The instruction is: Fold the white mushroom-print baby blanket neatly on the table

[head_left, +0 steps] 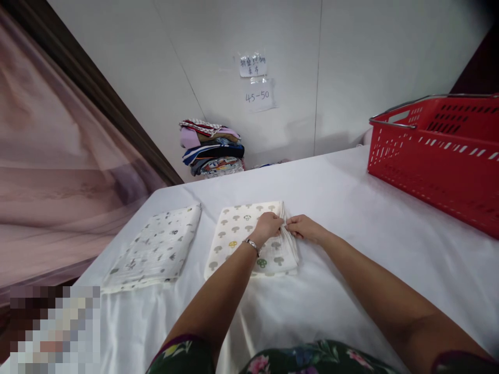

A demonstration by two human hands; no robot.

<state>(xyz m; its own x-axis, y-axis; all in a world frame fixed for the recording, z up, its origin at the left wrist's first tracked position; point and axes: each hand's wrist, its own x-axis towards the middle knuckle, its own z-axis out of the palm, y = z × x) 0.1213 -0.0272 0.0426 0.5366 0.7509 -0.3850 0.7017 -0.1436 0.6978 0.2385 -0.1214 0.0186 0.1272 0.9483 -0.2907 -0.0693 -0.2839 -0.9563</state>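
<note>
A folded cream muslin cloth with a mushroom print (236, 231) lies flat in front of me on the white-covered table. My left hand (268, 226), with a metal bracelet at the wrist, reaches over it and pinches its layered right edge. From the right side, my right hand (304, 228) grips the same edge, fingers closed and close to the left ones. The edge's layers fan slightly apart below my hands. To the left lies another folded white cloth with small grey motifs (159, 244), touched by neither hand.
A red plastic basket (429, 171) with metal handles stands at the right. Beyond the far edge of the table (331, 182) rises a stack of folded textiles (212, 150) by the wall. Pink sheer curtains (70, 156) hang at left. Two paper notes (257, 95) are taped to the wall.
</note>
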